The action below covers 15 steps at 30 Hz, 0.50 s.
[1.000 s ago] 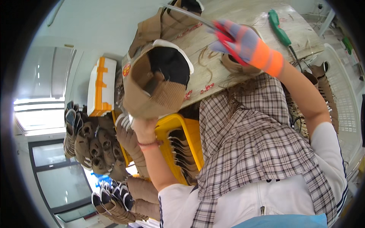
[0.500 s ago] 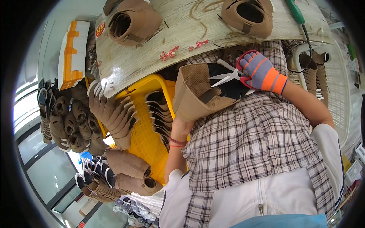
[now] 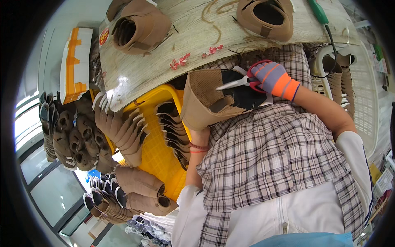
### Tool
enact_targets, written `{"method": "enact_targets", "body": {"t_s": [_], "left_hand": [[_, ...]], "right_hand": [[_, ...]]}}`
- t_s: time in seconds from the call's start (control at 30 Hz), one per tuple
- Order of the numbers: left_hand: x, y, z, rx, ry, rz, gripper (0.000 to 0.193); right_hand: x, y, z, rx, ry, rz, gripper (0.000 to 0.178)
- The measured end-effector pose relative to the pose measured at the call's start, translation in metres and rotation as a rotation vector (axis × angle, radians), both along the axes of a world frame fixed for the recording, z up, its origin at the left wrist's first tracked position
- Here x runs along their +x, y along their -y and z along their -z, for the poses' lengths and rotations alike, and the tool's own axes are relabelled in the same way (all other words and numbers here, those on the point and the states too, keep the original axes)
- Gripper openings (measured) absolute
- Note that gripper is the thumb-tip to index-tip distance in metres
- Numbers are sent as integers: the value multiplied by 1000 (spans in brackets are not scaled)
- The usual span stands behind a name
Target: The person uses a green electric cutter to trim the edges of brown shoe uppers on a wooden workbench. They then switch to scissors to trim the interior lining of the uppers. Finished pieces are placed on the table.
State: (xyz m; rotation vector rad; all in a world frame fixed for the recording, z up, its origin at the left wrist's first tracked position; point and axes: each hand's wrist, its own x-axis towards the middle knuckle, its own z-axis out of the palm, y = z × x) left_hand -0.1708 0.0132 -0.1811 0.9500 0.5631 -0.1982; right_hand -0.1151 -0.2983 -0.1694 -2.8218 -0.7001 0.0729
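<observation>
A tan shoe upper point(image 3: 196, 108) with a perforated lining and a black inner part lies tilted over my lap, just off the table's edge. My left hand point(image 3: 200, 135) holds it from underneath; the upper hides most of the fingers. In a grey and orange striped glove, my right hand point(image 3: 271, 77) is closed on the red handles of a pair of scissors point(image 3: 234, 84). Their blades are together and point left, across the opening of the upper. A pale strip shows along the upper's edge beside the scissors.
A wood-patterned table point(image 3: 193, 33) carries two tan uppers, loose trimmings and a green corded tool point(image 3: 319, 12). Left of me, a yellow basket point(image 3: 158, 164) holds stacked uppers, with more piled beside it. A white basket point(image 3: 366, 99) stands at the right.
The scissor blades, spread apart half a second ago, have come together. My right hand has shifted slightly left. The upper stays in my left hand.
</observation>
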Motion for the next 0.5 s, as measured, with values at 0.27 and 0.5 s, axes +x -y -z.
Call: {"method": "enact_targets", "body": {"t_s": [0.27, 0.5], "left_hand": [[5, 3, -6, -90, 25, 59, 41], [5, 3, 0, -152, 45, 61, 47]], "right_hand": [[1, -13, -27, 92, 71, -76, 36], [-3, 6, -24, -95, -129, 34, 35]]}}
